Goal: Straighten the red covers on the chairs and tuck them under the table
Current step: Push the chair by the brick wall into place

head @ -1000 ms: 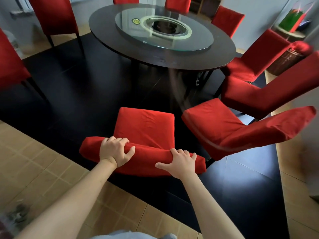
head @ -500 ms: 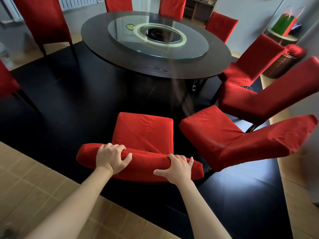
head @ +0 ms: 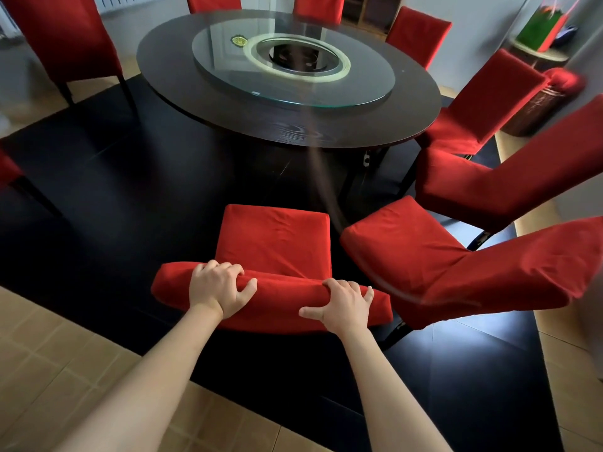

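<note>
Atop chair backrest (head: 270, 296), L hand (head: 218, 288) & R hand (head: 342, 305), arms outstretched, both gripping red cover, fingers curled over

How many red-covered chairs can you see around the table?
9 chairs: one held by left hand and right hand, three to its right, three beyond the table, two at left. Others may be out of frame.

A: The room is rather dim, with soft daylight. It gives pale glare on the glass turntable (head: 293, 65) and a bright patch on the dark floor (head: 463, 350) at the right.

B: Yes. The wide lens bends the edges strongly; the chairs at right (head: 509, 177) look stretched. A blurred streak crosses the tabletop (head: 326, 133), and the far corners are soft. The hands (head: 218, 288) look sharp.
</note>
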